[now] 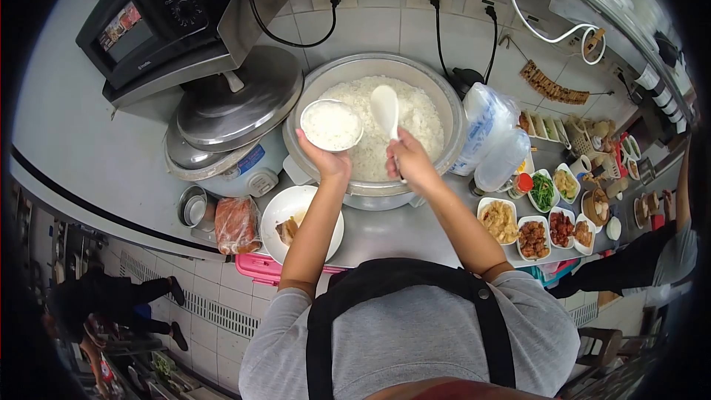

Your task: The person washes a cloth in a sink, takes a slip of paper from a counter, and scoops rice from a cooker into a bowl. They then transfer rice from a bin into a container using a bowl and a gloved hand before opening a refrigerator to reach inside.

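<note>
My left hand (331,163) is closed around a small white bowl (332,150) heaped with white rice (330,123), held over the left side of a big metal rice pot (458,107). In my right hand (409,157) is a white rice paddle (385,107), gripped by its handle with its blade tilted up over the pot. Loose cooked rice (424,115) fills much of the pot. Below my left forearm a white plate (326,238) carries a piece of browned food (286,232).
A metal lid (252,104) rests on a rice cooker (255,170) at left, under a microwave (133,33). Plastic bags (485,130) and several dishes of food (533,239) stand at right. Two people are nearby: one lower left (111,296), one far right (629,259).
</note>
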`<state>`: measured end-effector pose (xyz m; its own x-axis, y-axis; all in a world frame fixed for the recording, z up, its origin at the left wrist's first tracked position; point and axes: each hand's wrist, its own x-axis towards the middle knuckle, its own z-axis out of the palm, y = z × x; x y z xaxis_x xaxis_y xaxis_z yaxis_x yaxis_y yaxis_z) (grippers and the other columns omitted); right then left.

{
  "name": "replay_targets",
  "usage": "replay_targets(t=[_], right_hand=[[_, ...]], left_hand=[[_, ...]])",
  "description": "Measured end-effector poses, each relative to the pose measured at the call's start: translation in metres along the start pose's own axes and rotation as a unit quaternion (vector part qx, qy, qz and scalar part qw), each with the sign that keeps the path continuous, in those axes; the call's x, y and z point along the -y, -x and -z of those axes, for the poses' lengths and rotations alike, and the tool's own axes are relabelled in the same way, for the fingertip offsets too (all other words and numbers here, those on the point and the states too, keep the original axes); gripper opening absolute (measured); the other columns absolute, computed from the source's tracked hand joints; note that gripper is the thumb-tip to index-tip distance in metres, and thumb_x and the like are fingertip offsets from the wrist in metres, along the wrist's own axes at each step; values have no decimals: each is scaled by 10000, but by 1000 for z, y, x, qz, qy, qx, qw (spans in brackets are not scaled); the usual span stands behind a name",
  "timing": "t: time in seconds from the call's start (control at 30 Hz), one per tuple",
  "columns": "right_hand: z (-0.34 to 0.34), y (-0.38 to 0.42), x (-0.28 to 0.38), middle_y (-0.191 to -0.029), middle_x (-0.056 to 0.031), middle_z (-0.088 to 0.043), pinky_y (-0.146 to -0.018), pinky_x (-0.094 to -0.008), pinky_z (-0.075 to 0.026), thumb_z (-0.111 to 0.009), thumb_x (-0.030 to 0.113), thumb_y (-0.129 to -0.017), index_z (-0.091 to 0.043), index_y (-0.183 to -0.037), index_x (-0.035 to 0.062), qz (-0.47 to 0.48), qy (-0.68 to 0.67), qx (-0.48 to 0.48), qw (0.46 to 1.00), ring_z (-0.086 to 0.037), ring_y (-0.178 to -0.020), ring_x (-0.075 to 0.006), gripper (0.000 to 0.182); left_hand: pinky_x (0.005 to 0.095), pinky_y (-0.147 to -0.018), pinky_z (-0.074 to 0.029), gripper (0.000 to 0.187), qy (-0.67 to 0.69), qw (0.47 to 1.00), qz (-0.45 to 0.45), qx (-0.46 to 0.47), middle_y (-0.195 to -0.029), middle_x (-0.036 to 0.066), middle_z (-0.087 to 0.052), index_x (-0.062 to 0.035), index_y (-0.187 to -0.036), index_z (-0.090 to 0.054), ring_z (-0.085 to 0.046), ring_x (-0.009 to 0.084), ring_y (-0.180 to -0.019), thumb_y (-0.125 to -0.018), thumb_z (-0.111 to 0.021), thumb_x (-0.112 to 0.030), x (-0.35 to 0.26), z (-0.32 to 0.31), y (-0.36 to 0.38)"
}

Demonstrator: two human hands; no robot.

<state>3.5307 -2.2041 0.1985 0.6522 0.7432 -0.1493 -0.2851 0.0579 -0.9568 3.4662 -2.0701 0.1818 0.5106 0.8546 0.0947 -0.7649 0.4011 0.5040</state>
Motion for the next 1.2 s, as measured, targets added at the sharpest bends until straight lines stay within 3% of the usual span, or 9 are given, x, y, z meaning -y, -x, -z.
replay_targets(t=[0.17,0.27,0.5,0.57,0.77,0.83,0.97,1.17,1.2], right_hand=[[-27,19,-4,-729,-41,-468,-442,-261,-399,-385,89,-862,-337,-1219,21,-17,9,71,997,-469,-497,-122,367],[-34,28,-7,-1007,-346,-491,-805,-407,-405,-385,68,-841,-318,-1224,-50,300,309,-7,903,-516,-909,-445,406],[-23,30,2,-1034,-314,-502,-851,-399,-388,-416,81,-841,-324,-1228,-64,124,219,-23,968,-489,-984,-427,424],[-27,39,-1,-1015,-300,-512,-818,-395,-401,-431,75,-835,-320,-1245,-49,358,340,-3,870,-502,-956,-420,443],[14,53,33,-893,-164,-546,-742,-338,-426,-479,10,-783,-453,-1216,65,313,350,-62,881,-524,-796,-309,437],[42,52,37,-766,-101,-500,-636,-332,-418,-507,-18,-700,-551,-1140,126,539,494,-9,682,-466,-681,-244,465],[84,64,42,-742,-50,-493,-581,-313,-401,-506,-13,-627,-579,-1108,288,534,596,-68,595,-457,-657,-216,572],[127,103,19,-764,-50,-514,-620,-302,-423,-523,-10,-731,-515,-1189,195,496,519,-93,690,-498,-706,-202,501],[126,107,9,-752,-25,-498,-583,-274,-409,-503,19,-782,-464,-1220,138,468,385,-154,780,-480,-672,-160,455]], left_hand=[[387,-914,-374,624,-126,983,-129,-19,-1206,54,-458,-107,-1218,-390,-435,226,-1126,-838,-253,-583,21,11,-11],[393,-914,-371,620,-117,986,-117,-15,-1210,54,-453,-116,-1216,-394,-427,225,-1133,-837,-248,-586,20,12,-10],[406,-901,-376,646,-50,997,-50,-7,-1216,50,-448,-133,-1215,-397,-417,232,-1140,-818,-234,-616,5,-6,8],[406,-886,-388,656,-32,999,-31,0,-1224,44,-440,-139,-1213,-398,-416,238,-1139,-806,-234,-627,8,-5,10],[449,-817,-414,670,-24,993,99,-53,-1196,56,-453,-150,-1202,-407,-442,262,-1094,-784,-249,-649,-3,-44,39],[462,-821,-402,690,-49,991,123,-7,-1201,64,-445,-147,-1207,-400,-439,260,-1091,-776,-245,-663,3,-42,42],[470,-795,-400,744,-58,963,262,34,-1207,75,-433,-142,-1219,-385,-452,269,-1061,-746,-241,-698,4,-64,69],[429,-695,-471,709,-39,942,326,73,-1199,81,-450,-160,-1224,-388,-485,270,-1035,-764,-242,-678,38,-83,112],[436,-669,-483,718,-22,941,327,82,-1197,82,-456,-159,-1226,-387,-498,273,-1026,-760,-244,-686,45,-84,118]])
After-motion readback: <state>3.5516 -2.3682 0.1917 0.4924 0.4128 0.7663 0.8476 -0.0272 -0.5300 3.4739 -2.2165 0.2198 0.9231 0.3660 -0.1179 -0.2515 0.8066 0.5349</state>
